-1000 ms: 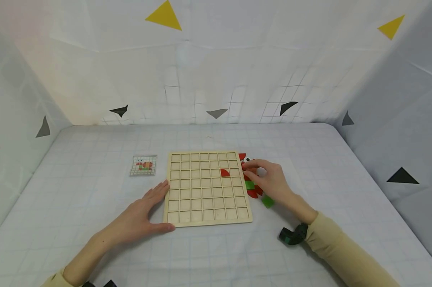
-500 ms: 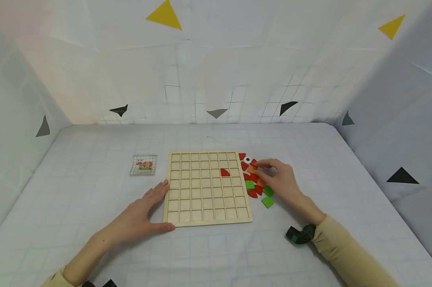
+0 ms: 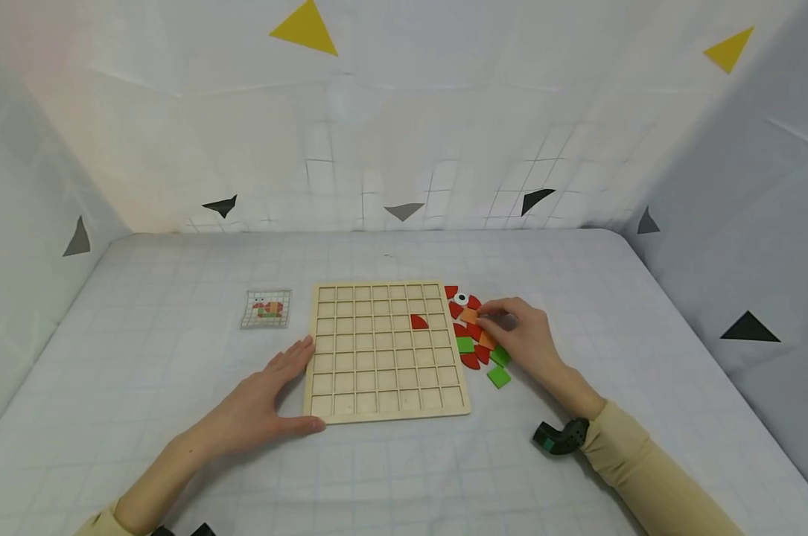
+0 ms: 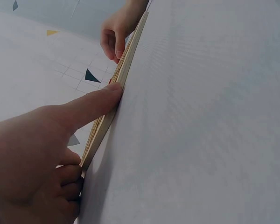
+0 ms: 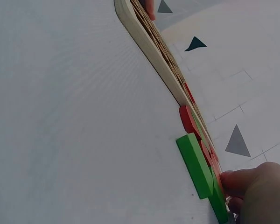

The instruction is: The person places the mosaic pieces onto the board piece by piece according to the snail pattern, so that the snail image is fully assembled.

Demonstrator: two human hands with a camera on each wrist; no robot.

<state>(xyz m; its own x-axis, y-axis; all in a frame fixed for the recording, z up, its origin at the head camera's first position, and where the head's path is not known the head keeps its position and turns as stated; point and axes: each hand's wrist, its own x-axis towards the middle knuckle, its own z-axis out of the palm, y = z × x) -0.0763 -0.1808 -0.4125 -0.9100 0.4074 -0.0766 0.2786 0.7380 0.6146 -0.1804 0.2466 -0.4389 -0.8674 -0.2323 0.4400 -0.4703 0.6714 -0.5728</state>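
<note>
A square wooden grid board [image 3: 386, 415] lies in the middle of the table, with one red quarter-circle piece [image 3: 419, 322] in a cell toward its upper right. My left hand [image 3: 252, 409] steadies the board: its fingers lie at the left edge and the thumb touches the near left corner. Along the right edge is a loose cluster of flat pieces: red ones, an orange square [image 3: 469, 316], green squares [image 3: 499, 377] and a white eye piece [image 3: 461, 298]. My right hand [image 3: 527, 339] has thumb and index fingertips close together at the orange square; I cannot tell whether they pinch a piece.
A small pattern card [image 3: 266, 310] with a coloured figure on a grid lies left of the board. White cloth covers the table [image 3: 390, 484], and white sheet walls rise behind and at both sides. Dark wrist devices [image 3: 561, 437] are worn on the forearms.
My right hand has shifted to the right over the cluster, uncovering orange and red pieces, then stays nearly still. The left hand and the board keep their places.
</note>
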